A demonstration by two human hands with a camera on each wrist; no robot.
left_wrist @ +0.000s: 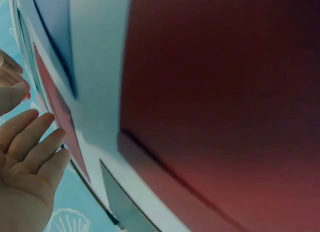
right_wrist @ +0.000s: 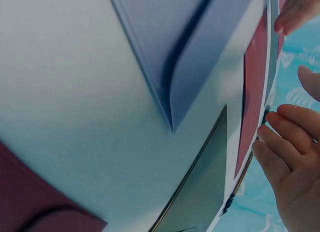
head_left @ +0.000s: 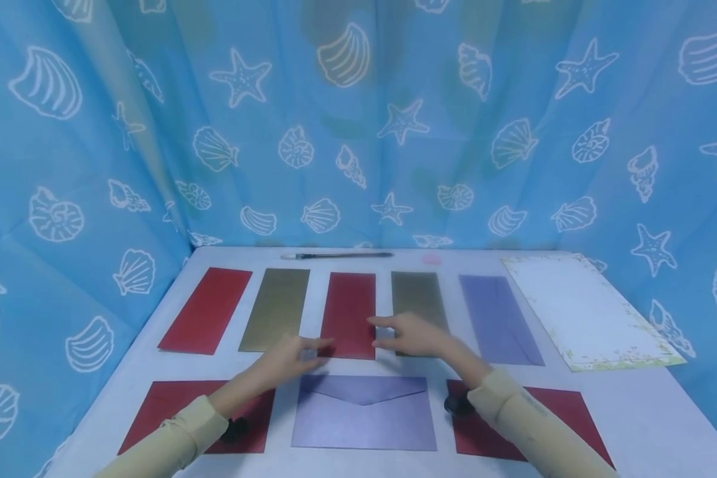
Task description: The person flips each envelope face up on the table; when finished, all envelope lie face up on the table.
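In the head view a red envelope (head_left: 350, 312) lies upright in the middle of the back row. My left hand (head_left: 283, 362) is at its lower left, with the index fingertip over the envelope's corner. From the other side my right hand (head_left: 415, 335) reaches to its right edge, and it partly covers a gold envelope (head_left: 415, 292). Both hands have extended fingers and hold nothing; whether the fingertips press the paper I cannot tell. Fingers of the left hand (left_wrist: 30, 162) and right hand (right_wrist: 295, 157) look loosely straight in the wrist views. Nearest in front lies a purple envelope (head_left: 364, 418).
Another red envelope (head_left: 206, 312), gold envelope (head_left: 275, 309) and purple envelope (head_left: 502, 318) flank the middle one. Red envelopes (head_left: 251, 425) (head_left: 550, 411) lie under the forearms. A brush (head_left: 340, 255), pink object (head_left: 431, 259) and bordered paper sheet (head_left: 591, 309) are farther back, before a blue curtain (head_left: 358, 133).
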